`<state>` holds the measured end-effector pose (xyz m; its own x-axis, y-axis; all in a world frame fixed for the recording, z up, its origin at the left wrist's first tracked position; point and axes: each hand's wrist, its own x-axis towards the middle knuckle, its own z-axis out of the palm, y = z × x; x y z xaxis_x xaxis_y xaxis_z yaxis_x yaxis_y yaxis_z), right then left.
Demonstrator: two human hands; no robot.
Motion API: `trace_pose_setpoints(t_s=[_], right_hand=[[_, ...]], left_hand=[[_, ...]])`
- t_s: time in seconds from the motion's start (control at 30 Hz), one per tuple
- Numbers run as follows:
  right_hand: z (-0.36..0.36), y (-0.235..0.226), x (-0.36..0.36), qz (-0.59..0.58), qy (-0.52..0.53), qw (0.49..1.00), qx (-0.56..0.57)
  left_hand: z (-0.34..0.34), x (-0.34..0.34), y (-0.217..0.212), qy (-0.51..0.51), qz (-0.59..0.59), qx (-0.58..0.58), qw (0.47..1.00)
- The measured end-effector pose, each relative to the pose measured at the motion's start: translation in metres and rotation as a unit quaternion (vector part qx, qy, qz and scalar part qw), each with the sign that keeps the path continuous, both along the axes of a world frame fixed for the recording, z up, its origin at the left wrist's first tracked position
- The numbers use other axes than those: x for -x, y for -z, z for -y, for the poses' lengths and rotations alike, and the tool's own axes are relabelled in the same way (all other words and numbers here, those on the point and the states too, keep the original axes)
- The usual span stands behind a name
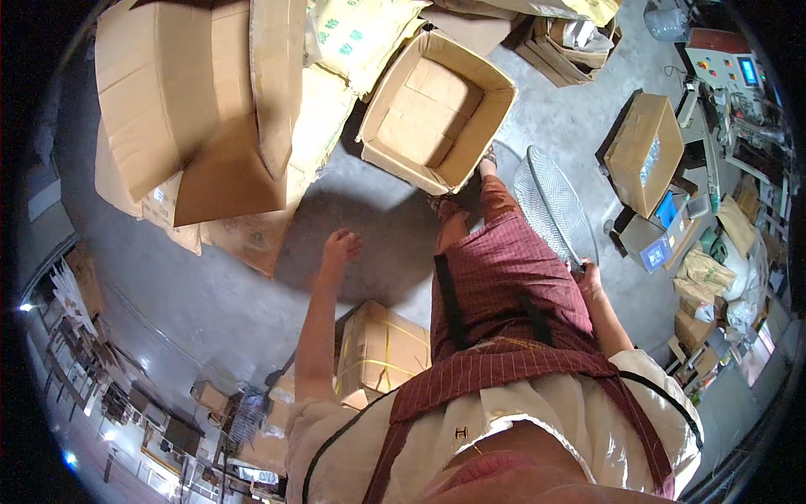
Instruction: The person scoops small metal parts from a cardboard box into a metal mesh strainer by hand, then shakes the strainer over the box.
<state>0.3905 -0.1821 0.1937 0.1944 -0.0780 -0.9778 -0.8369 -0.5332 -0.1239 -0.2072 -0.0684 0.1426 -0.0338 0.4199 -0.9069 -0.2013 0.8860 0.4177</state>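
At my right side hangs a large round metal mesh sieve (554, 202), tilted on edge beside my right leg. My right hand (590, 277) is closed on the near end of its rim. My left hand (342, 246) is held out over the grey floor, its fingers loosely curled with nothing visible in them. Just in front of my feet stands an open cardboard box (432, 113), with only its bare bottom showing inside. Brown flaps of a big opened carton (189, 101) rise beyond my left hand.
Printed sacks (357, 42) lie between the opened carton and the box. Behind my left arm sits a strapped carton (382, 353). To the right are a cardboard box with shiny contents (645, 155) and a control panel (722, 69). Another carton (571, 50) stands at the far side.
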Motion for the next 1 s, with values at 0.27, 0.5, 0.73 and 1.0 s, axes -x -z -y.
trace_pose_setpoints(t_s=[0.27, 0.5, 0.73, 1.0], right_hand=[[0.012, -0.003, 0.008, 0.013, -0.061, 0.998, -0.025], [0.014, 0.001, 0.007, -0.055, -0.027, 0.998, -0.019], [0.021, 0.007, 0.010, -0.052, -0.058, 0.997, -0.019], [0.050, 0.020, 0.002, -0.026, -0.095, 0.992, -0.075]], left_hand=[[0.052, -0.011, 0.048, 0.093, -0.003, 0.007, 0.996], [0.067, 0.010, 0.105, 0.156, -0.139, 0.007, 0.978], [0.047, 0.004, 0.177, 0.235, -0.205, 0.012, 0.950], [0.013, -0.059, 0.179, 0.363, -0.223, -0.125, 0.896]])
